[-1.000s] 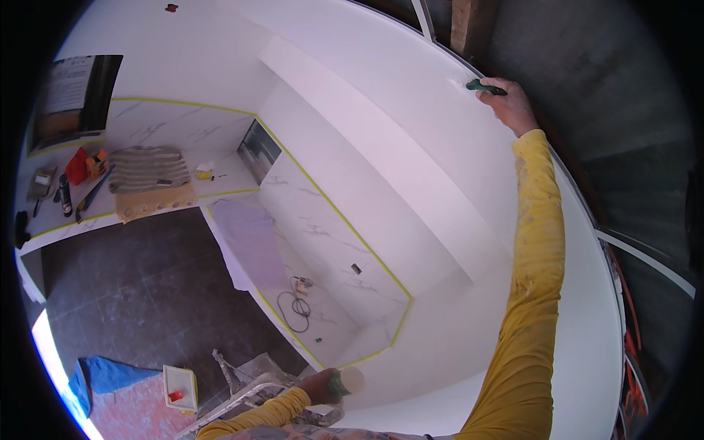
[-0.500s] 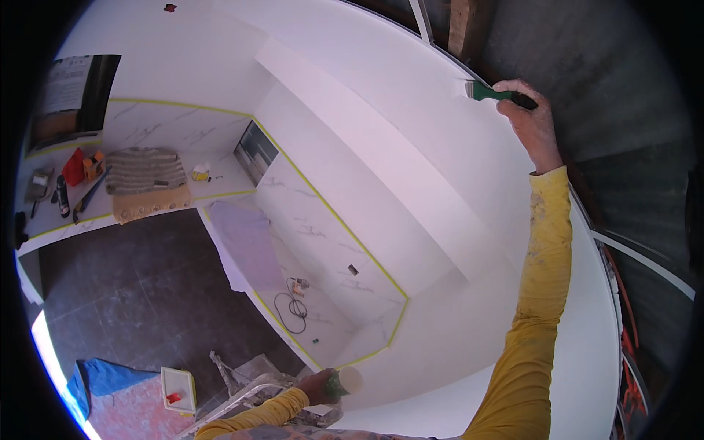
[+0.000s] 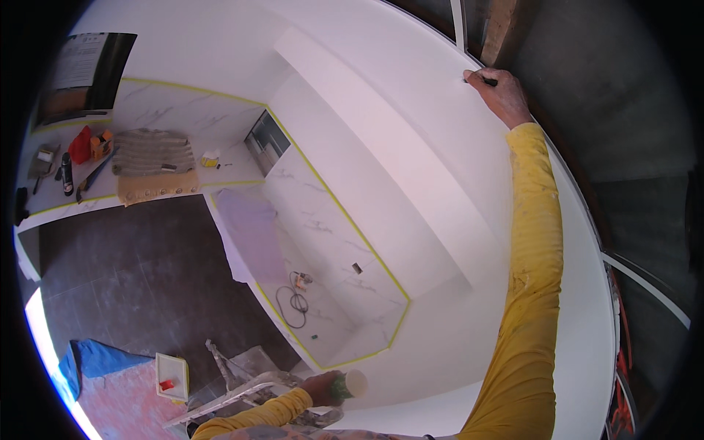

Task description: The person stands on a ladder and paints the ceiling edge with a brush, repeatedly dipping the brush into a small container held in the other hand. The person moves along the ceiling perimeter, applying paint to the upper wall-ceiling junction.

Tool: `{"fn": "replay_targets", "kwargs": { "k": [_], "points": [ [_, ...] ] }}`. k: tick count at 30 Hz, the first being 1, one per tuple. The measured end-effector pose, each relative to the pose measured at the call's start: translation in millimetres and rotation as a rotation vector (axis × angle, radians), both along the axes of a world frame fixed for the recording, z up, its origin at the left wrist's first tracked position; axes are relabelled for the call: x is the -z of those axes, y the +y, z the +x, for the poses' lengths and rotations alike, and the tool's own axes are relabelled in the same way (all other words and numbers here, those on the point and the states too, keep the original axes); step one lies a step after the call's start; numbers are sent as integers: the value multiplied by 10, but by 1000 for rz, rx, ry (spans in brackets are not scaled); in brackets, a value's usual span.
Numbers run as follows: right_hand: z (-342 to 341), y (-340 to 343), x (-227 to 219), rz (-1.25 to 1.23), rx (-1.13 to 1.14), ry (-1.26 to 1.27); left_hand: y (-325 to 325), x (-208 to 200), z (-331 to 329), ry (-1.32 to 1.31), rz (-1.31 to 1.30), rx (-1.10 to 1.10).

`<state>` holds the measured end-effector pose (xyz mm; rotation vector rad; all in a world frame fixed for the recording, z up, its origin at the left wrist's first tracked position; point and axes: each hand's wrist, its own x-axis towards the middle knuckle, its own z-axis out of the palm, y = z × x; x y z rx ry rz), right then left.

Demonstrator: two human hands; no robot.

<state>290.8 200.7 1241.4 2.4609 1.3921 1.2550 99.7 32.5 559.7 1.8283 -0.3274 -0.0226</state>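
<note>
Up high, my right hand (image 3: 506, 99) grips a paintbrush against the white wall, close to its top edge. Only the dark end of the paintbrush (image 3: 490, 82) shows; its bristles and green part are hidden behind my fingers. Low down in front of me, my left hand (image 3: 320, 388) is wrapped round a green cup with a pale round opening (image 3: 356, 383). What is inside the cup cannot be made out. The cup is held just above a paint-spattered metal ladder (image 3: 253, 386).
A counter along the left bears a striped towel (image 3: 154, 152), a red bag (image 3: 80, 144) and several tools. A purple cloth (image 3: 249, 231) drapes over the counter edge, near a coiled cable (image 3: 295, 306). Below, a white tray (image 3: 185, 378) stands beside a blue sheet (image 3: 110, 358). Dark roofing lies beyond the wall top.
My right hand has moved left and slightly up along the wall top. The brush has turned, so its green part and bristles no longer show. My left hand still holds the cup.
</note>
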Motion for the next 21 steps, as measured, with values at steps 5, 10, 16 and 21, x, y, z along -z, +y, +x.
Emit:
{"fn": "replay_targets", "kwargs": {
  "k": [5,10,16,21],
  "points": [
    [142,130,-14,7,-185,-82,-19,-36,20,4,38,13],
    [271,64,-50,-11,20,-97,-49,44,23,-24,25,-34],
    [-341,-687,-216,-27,167,-67,-62,63,30,-9,-1,-16],
    [-998,-1024,-137,-6,325,-45,-54,49,20,-7,-39,-13]
  ]
}}
